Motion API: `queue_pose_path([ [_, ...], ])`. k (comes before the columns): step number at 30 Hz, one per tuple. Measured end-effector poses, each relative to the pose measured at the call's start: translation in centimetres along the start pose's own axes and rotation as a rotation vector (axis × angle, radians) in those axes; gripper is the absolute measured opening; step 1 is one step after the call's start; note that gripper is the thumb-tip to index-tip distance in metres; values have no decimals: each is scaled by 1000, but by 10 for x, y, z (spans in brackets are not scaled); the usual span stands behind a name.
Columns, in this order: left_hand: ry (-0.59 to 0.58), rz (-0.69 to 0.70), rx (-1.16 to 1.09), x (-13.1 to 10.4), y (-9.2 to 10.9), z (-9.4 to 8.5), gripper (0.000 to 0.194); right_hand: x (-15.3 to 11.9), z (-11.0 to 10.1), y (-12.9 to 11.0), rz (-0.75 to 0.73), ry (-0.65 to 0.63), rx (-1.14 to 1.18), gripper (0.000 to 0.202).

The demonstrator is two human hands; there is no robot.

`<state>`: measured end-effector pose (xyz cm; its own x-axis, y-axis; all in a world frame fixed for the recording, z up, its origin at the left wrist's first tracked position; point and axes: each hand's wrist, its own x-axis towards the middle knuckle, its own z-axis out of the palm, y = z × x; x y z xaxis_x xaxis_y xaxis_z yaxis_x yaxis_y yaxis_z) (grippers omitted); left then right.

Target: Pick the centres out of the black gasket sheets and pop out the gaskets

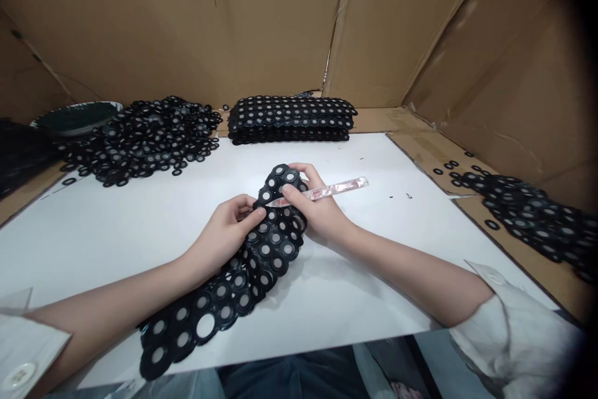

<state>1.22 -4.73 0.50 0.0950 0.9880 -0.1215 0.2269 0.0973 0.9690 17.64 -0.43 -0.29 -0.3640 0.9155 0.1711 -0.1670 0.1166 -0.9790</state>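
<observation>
Currently, my left hand (228, 225) is pinching the edge of a strip of black rings (265, 249), which is stretching toward seven o'clock over the white board (369, 293). My right hand (323, 213) is grasping a slim tool (343, 186) and the strip's top end. A stack (292, 120) is sitting at twelve; loose heaps are lying at ten (144, 140) and three.

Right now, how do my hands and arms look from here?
Your left hand and right hand are bare, as are the forearms. The left sleeve is off-white, with a pale, round button; the right sleeve is off-white too, and creased.
</observation>
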Motion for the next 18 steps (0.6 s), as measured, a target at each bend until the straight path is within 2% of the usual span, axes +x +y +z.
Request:
queue_pose_path([
  [5,29,24,20,-3,3,0,21,-3,-1,2,50,-29,-123,45],
  [9,22,3,13,-3,3,1,21,-2,-3,1,82,-76,-80,43],
  [14,44,-52,-75,1,2,1,22,-4,-4,1,35,-34,-214,46],
  [18,25,-109,-130,2,1,-1,24,-4,-4,2,71,-50,-146,42],
])
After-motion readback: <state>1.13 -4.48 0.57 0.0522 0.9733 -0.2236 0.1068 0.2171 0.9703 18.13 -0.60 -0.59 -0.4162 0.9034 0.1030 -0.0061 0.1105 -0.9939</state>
